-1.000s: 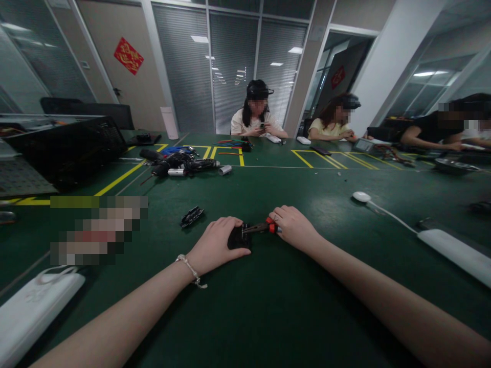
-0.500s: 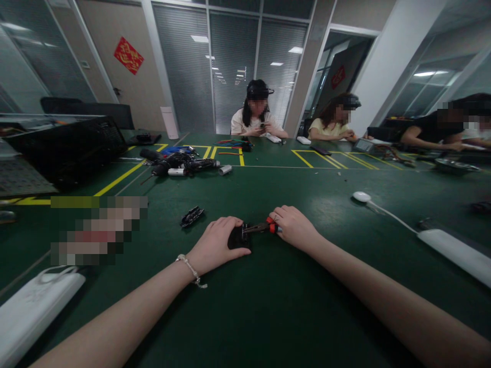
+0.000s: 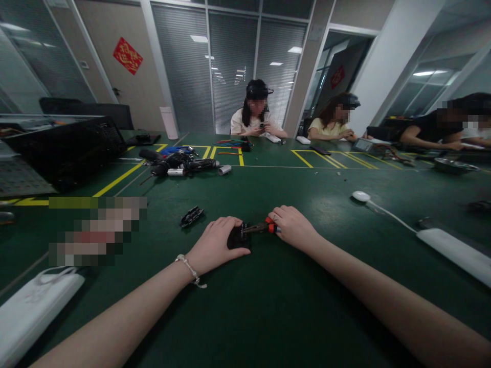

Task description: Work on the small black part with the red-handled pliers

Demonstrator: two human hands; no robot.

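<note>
My left hand (image 3: pixel 215 244) rests on the green table (image 3: pixel 268 306), fingers curled around a small black device (image 3: pixel 238 238) and holding it down. My right hand (image 3: pixel 291 225) is closed on the red handles of a pair of pliers (image 3: pixel 261 227). The pliers' metal jaws point left and touch the top of the black device. A bead bracelet (image 3: pixel 191 271) sits on my left wrist.
A loose black part (image 3: pixel 192 216) lies left of my hands. White boxes sit at the near left (image 3: pixel 34 306) and right (image 3: pixel 452 250), with a white puck (image 3: pixel 361 196) on a cable. A pile of black tools (image 3: pixel 180 164) lies farther back. Three people work across the table.
</note>
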